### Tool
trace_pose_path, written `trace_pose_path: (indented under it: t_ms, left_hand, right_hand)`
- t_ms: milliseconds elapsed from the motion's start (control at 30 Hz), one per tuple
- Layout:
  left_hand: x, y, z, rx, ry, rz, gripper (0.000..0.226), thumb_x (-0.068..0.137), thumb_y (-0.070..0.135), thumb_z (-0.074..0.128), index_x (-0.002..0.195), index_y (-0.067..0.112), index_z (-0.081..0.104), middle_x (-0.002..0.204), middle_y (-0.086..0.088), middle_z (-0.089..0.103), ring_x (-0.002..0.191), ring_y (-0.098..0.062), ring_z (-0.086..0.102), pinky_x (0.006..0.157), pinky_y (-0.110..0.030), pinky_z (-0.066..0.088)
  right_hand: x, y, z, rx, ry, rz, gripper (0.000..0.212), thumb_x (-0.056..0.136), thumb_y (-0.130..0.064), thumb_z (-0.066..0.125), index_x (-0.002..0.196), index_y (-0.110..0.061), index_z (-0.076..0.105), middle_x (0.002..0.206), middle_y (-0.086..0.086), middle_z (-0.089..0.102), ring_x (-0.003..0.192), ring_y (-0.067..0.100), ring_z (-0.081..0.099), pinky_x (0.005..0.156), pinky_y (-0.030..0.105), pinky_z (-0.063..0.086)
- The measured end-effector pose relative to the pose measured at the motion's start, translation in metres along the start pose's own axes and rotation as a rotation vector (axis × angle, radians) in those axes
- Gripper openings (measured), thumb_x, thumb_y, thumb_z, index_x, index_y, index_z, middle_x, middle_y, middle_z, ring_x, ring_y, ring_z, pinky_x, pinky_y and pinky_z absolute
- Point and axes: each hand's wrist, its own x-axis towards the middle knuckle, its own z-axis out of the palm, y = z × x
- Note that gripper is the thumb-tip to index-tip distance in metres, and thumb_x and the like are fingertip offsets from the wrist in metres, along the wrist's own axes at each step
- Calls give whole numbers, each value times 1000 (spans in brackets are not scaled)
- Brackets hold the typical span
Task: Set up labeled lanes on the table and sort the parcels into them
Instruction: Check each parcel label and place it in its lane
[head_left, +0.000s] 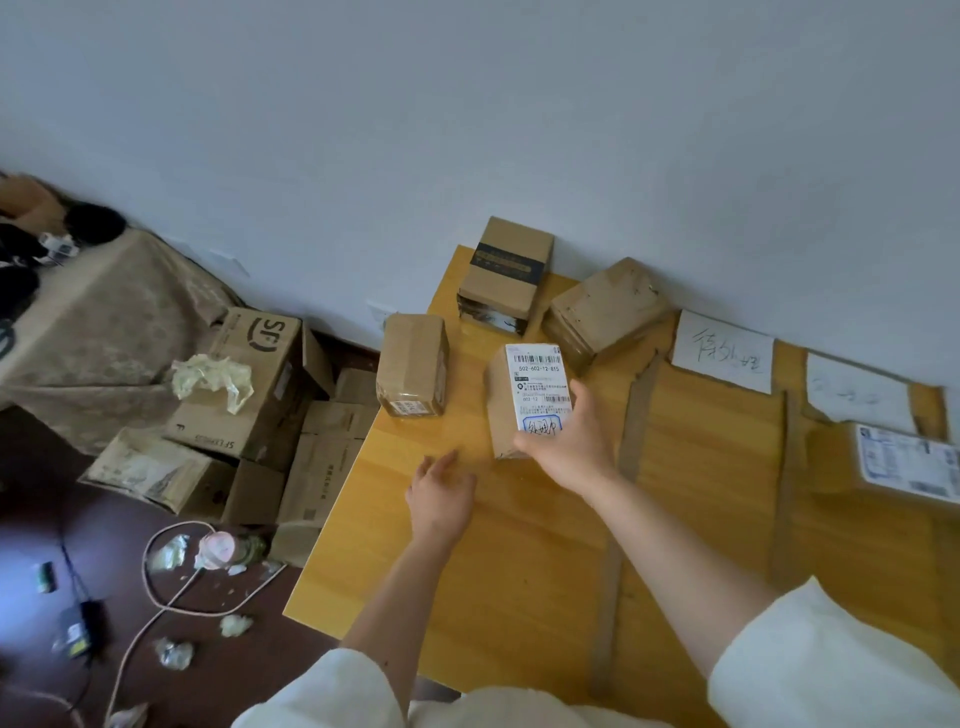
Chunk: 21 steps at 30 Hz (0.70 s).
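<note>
A small brown parcel with a white shipping label stands on the yellow wooden table; my right hand grips its near end. My left hand hovers open just left of it, over the tabletop. Three more brown parcels lie in the same left lane: one at the table's left edge, one with a black band by the wall, one tilted beside it. Brown tape strips divide the table into lanes. A handwritten paper label and a second one lie at the lanes' far ends.
A flat parcel with a white label lies in the right lane. Left of the table, cardboard boxes are piled on the dark floor, with a cable, scraps and a cloth-covered piece of furniture. A wall runs behind the table.
</note>
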Motion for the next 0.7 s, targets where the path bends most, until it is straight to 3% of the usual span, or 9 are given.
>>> trace_pose_path:
  t_ms: [100, 267, 367, 433, 500, 600, 700]
  left_hand:
    - [-15, 14, 6, -292, -45, 15, 40, 94, 31, 57, 133, 22, 54, 129, -3, 59, 112, -19, 57, 99, -34, 45]
    - [-38, 41, 18, -594, -175, -20, 42, 94, 42, 54, 130, 21, 48, 120, -1, 63, 110, -19, 61, 99, -42, 49]
    - [-47, 50, 26, -580, -250, -11, 56, 88, 55, 57, 130, 19, 50, 121, 0, 64, 111, -18, 61, 99, -42, 49]
    - [-55, 53, 31, -548, -293, 0, 59, 84, 60, 58, 128, 21, 51, 118, 1, 67, 108, -16, 63, 98, -42, 50]
    - [-63, 55, 37, -524, -342, 10, 59, 82, 62, 59, 126, 23, 53, 112, 3, 71, 103, -13, 66, 97, -41, 50]
    - [-75, 57, 47, -511, -388, 35, 58, 82, 62, 60, 124, 22, 56, 104, 5, 74, 100, -11, 67, 97, -42, 51]
    - [-82, 59, 57, -489, -409, 48, 63, 80, 63, 61, 127, 22, 54, 104, 6, 74, 101, -10, 67, 97, -43, 51]
  right_hand:
    - [-14, 9, -10, 67, 2, -45, 103, 59, -33, 78, 145, -27, 23, 119, -17, 58, 111, 9, 59, 96, 36, 48]
    - [-36, 29, -22, 165, 35, -83, 102, 56, -29, 84, 142, -25, 30, 119, -18, 60, 108, 2, 60, 95, 33, 52]
    - [-45, 38, -35, 238, 13, -126, 97, 56, -20, 89, 136, -29, 33, 116, -19, 60, 105, -3, 60, 89, 25, 54]
    - [-51, 42, -44, 281, -7, -137, 92, 59, -26, 91, 132, -31, 35, 119, -19, 58, 109, -4, 58, 88, 23, 52]
    - [-56, 47, -54, 321, 0, -103, 67, 69, -40, 85, 123, -32, 46, 121, -18, 59, 111, -2, 57, 91, 24, 50]
    - [-60, 51, -71, 476, 5, -13, 26, 88, -39, 68, 107, -25, 57, 110, -4, 69, 87, 0, 66, 69, 13, 49]
    - [-62, 62, -83, 574, -5, 32, 30, 89, -39, 66, 111, -19, 58, 101, -2, 74, 80, 0, 70, 65, 13, 49]
